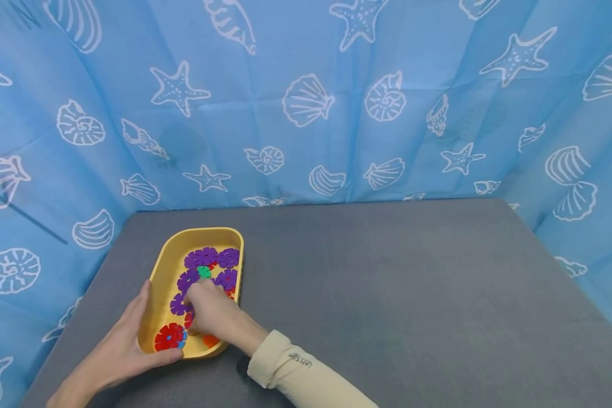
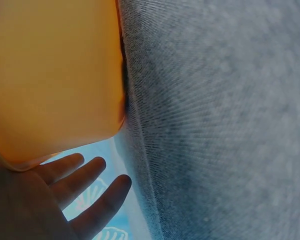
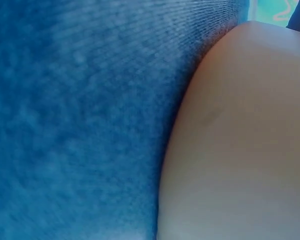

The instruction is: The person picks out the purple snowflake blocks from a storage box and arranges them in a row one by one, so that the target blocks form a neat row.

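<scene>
A yellow tray (image 1: pixel 158 283) stands at the left of the table, with purple, red, green, blue and orange notched plastic discs (image 1: pixel 188 279) inside. My left hand (image 1: pixel 119 345) lies along its near left corner, thumb by the near rim and fingers by the left side. In the left wrist view, the fingers (image 2: pixel 102 207) stretch out fairly straight beside the tray wall (image 2: pixel 55 85). My right hand (image 1: pixel 211 309) reaches down into the tray among the discs. Its fingertips are hidden, so whether they pinch a disc does not show. The right wrist view holds mostly bare skin (image 3: pixel 240 140) and cloth.
A grey cloth-covered table (image 1: pixel 387 294) extends to the right of the tray. Blue curtains (image 1: pixel 306 153) with white shells and starfish hang behind the table and at both sides.
</scene>
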A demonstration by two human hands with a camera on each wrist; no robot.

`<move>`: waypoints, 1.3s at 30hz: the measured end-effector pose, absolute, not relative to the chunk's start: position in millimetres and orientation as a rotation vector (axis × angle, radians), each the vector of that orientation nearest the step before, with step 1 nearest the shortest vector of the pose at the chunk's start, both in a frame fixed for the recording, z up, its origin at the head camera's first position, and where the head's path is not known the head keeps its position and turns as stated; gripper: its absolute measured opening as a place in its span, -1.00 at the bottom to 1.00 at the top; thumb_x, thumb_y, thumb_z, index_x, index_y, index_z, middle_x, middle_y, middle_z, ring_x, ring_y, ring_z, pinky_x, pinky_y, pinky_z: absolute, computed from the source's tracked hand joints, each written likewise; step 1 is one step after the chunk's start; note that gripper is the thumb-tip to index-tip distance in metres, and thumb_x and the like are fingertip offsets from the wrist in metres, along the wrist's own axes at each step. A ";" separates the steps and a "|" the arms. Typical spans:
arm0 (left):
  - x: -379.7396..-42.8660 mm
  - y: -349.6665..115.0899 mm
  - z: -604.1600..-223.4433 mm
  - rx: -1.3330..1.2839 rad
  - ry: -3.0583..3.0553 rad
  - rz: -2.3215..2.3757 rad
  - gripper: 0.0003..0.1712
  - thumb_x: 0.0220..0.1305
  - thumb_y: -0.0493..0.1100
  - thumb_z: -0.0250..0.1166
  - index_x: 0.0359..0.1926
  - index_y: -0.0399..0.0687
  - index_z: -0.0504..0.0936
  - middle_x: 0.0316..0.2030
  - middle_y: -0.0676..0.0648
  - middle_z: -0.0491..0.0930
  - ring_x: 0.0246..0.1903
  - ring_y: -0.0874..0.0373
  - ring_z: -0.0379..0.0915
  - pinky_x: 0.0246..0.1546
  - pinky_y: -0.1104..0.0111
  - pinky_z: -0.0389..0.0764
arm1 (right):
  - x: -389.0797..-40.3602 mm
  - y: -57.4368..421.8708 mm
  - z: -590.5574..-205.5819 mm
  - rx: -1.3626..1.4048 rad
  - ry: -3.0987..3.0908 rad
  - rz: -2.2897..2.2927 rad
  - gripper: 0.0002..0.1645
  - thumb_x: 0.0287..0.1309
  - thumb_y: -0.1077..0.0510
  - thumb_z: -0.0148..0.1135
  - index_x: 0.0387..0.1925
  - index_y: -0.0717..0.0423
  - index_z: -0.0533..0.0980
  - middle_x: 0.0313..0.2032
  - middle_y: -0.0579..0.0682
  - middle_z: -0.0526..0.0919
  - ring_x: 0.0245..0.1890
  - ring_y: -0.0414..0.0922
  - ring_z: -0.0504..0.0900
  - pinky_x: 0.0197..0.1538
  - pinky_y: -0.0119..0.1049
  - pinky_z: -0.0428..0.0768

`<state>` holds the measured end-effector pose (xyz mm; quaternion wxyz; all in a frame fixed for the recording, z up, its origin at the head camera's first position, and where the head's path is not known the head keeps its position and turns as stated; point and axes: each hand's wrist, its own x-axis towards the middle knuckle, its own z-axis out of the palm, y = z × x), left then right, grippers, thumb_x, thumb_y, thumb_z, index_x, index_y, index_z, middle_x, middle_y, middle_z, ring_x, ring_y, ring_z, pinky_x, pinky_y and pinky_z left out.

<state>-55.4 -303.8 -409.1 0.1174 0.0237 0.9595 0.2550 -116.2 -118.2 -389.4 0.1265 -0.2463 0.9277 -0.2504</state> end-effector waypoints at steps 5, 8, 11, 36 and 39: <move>-54.9 -303.2 -409.3 0.067 2.809 0.757 0.58 0.07 0.34 0.45 0.61 -0.14 -0.54 0.48 -0.50 -0.06 0.20 -0.38 0.24 -0.03 -0.14 0.71 | -117.8 -118.2 -388.6 -0.668 2.627 -0.804 -0.54 -0.12 0.06 0.68 -0.09 -0.09 0.75 -0.28 -0.24 0.76 -0.36 -0.37 0.56 -0.31 -0.60 0.59; -54.1 -303.5 -409.4 0.070 2.817 0.753 0.58 0.07 0.35 0.45 0.61 -0.13 -0.54 0.47 -0.48 -0.03 0.19 -0.36 0.28 -0.05 -0.11 0.72 | -121.0 -116.4 -388.1 -0.669 2.573 -0.856 -0.49 -0.13 0.03 0.68 -0.04 -0.11 0.75 -0.16 -0.25 0.80 -0.26 -0.38 0.60 -0.21 -0.60 0.62; -53.5 -304.0 -409.4 0.068 2.820 0.738 0.59 0.07 0.36 0.44 0.60 -0.11 -0.56 0.47 -0.48 -0.03 0.20 -0.37 0.30 -0.04 -0.13 0.72 | -124.9 -113.1 -387.5 -0.707 2.499 -0.924 -0.46 -0.14 0.04 0.69 -0.02 -0.07 0.75 -0.11 -0.24 0.82 -0.22 -0.39 0.62 -0.17 -0.62 0.61; -56.3 -305.1 -411.0 0.028 2.767 0.810 0.61 0.06 0.32 0.48 0.59 -0.13 -0.59 0.43 -0.49 0.14 0.20 -0.34 0.39 -0.07 -0.01 0.76 | -132.2 -94.9 -384.6 -0.822 2.210 -1.418 -0.38 -0.01 0.11 0.62 0.15 0.02 0.66 -0.70 -0.21 0.37 -0.70 -0.34 0.33 -0.65 -0.55 0.31; -56.5 -304.4 -410.5 0.026 2.770 0.807 0.61 0.06 0.32 0.48 0.60 -0.14 -0.57 0.43 -0.50 0.14 0.19 -0.35 0.40 -0.06 -0.03 0.76 | -131.7 -92.2 -385.1 -0.800 2.172 -1.522 -0.36 -0.01 0.13 0.62 0.17 0.07 0.64 -0.71 -0.22 0.31 -0.72 -0.34 0.26 -0.65 -0.55 0.26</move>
